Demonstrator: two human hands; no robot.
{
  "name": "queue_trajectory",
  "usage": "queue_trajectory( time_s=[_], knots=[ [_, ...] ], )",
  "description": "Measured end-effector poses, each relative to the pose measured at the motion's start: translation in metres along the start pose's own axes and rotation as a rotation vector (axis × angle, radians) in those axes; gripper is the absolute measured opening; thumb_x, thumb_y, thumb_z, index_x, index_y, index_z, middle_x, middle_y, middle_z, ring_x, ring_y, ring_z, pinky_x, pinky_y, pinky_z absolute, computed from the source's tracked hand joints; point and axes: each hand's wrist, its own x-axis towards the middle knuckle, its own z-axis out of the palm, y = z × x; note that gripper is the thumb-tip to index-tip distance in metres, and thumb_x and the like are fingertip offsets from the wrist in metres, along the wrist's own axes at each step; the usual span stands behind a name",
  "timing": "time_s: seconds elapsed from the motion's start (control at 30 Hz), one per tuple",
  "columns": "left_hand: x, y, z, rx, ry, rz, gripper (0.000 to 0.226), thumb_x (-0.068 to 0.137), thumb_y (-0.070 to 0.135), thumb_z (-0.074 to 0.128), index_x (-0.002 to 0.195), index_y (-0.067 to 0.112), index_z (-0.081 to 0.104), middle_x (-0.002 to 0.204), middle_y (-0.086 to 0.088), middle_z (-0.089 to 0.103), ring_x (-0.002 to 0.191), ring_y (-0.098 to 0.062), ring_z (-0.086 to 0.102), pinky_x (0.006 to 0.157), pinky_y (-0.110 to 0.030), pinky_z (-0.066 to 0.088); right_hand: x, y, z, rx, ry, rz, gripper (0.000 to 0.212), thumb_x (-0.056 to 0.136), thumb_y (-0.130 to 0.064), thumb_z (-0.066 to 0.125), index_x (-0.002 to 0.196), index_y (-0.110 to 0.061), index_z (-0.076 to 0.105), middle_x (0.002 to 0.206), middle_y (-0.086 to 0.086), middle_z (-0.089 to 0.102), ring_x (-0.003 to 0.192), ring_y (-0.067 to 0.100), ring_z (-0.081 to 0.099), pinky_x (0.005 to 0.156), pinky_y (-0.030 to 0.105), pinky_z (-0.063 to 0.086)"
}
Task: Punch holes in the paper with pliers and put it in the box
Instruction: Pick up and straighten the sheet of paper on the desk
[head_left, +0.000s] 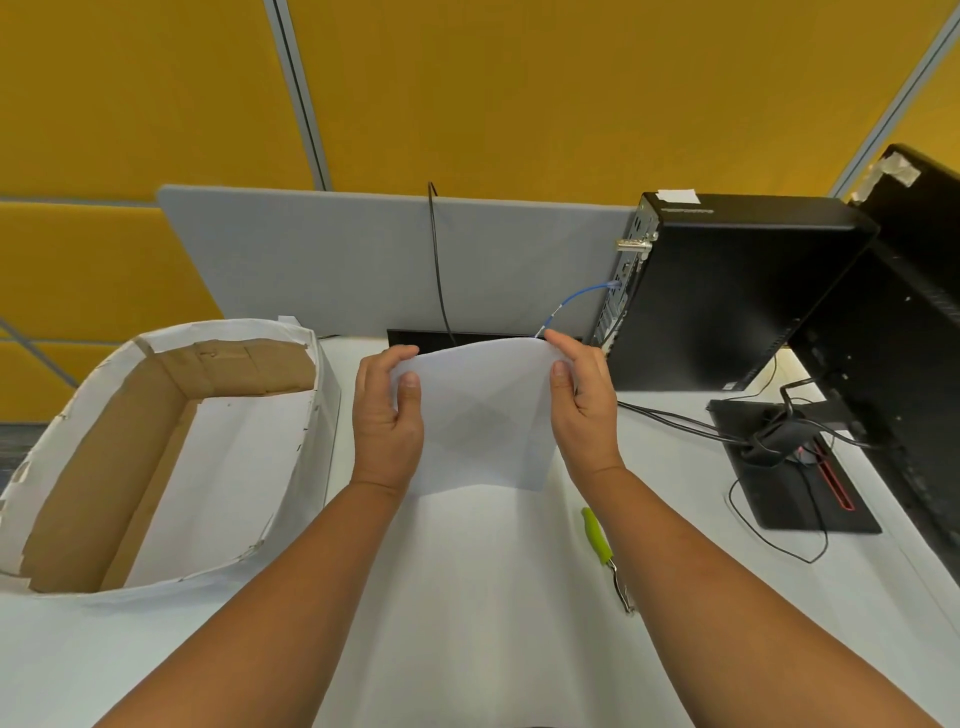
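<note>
A white sheet of paper (483, 415) is held up above the middle of the white desk, its lower edge hanging free. My left hand (387, 415) pinches its upper left edge and my right hand (584, 405) pinches its upper right edge, thumbs on the near side. The pliers (605, 553), with a lime green handle and metal jaws, lie on the desk just left of my right forearm. The open cardboard box (322, 415), wrapped in white paper outside and brown inside, stands at the left, its right wall close to my left hand.
A black computer tower (727, 296) stands at the back right, with a monitor stand (795, 467) and tangled cables in front of it. A grey divider panel (337, 260) runs along the desk's far edge, with a black cable hanging over it.
</note>
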Motion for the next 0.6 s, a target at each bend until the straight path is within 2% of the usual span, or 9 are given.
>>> queue_trajectory(
  time_s=[0.1,0.17,0.3,0.4,0.5,0.6],
  knots=[
    [0.001,0.004,-0.002,-0.016,0.014,-0.056,0.03,0.099,0.022,0.045,0.108,0.05,0.049,0.112,0.021,0.053,0.111,-0.016,0.054,0.101,-0.045,0.045,0.003,-0.001,0.0,0.013,0.034,0.006,0.031,0.101,-0.006,0.042,0.125,-0.013,0.061,0.113,-0.002,0.057,0.108,0.006,0.054,0.098,0.029,0.045],
    [0.002,0.006,-0.002,-0.03,0.014,-0.082,0.03,0.099,0.023,0.045,0.106,0.052,0.049,0.11,0.024,0.054,0.108,-0.014,0.055,0.1,-0.043,0.046,0.004,-0.002,0.0,0.023,0.051,0.023,0.029,0.102,-0.008,0.043,0.124,-0.016,0.06,0.114,-0.004,0.058,0.11,0.008,0.056,0.099,0.035,0.047],
    [0.006,0.01,-0.001,-0.077,0.024,-0.133,0.028,0.099,0.016,0.047,0.102,0.044,0.051,0.101,0.031,0.056,0.099,-0.001,0.055,0.094,-0.033,0.048,0.003,-0.002,0.0,0.129,-0.011,0.186,0.035,0.1,-0.021,0.05,0.131,-0.034,0.043,0.124,-0.009,0.057,0.114,0.012,0.057,0.099,0.038,0.049],
    [0.012,0.008,-0.001,-0.097,0.053,-0.164,0.023,0.098,0.012,0.048,0.103,0.034,0.053,0.099,0.027,0.057,0.097,0.001,0.055,0.094,-0.031,0.047,-0.001,0.004,0.0,0.157,-0.082,0.319,0.032,0.097,-0.019,0.054,0.125,-0.033,0.046,0.119,-0.008,0.061,0.11,0.013,0.06,0.097,0.043,0.051],
    [0.014,0.006,0.0,-0.081,0.039,-0.189,0.019,0.098,0.015,0.048,0.106,0.031,0.054,0.103,0.017,0.059,0.1,-0.008,0.057,0.096,-0.038,0.049,-0.006,0.008,0.0,0.173,-0.101,0.385,0.027,0.097,-0.015,0.052,0.113,-0.036,0.058,0.11,-0.01,0.067,0.104,0.012,0.064,0.094,0.04,0.053],
    [0.014,0.005,0.003,-0.049,0.014,-0.232,0.019,0.099,0.019,0.047,0.111,0.032,0.054,0.11,0.009,0.06,0.106,-0.013,0.058,0.099,-0.039,0.049,-0.006,0.009,0.0,0.187,-0.061,0.424,0.029,0.096,-0.011,0.051,0.1,-0.039,0.06,0.102,-0.014,0.068,0.096,0.008,0.066,0.088,0.034,0.055]
  ],
)
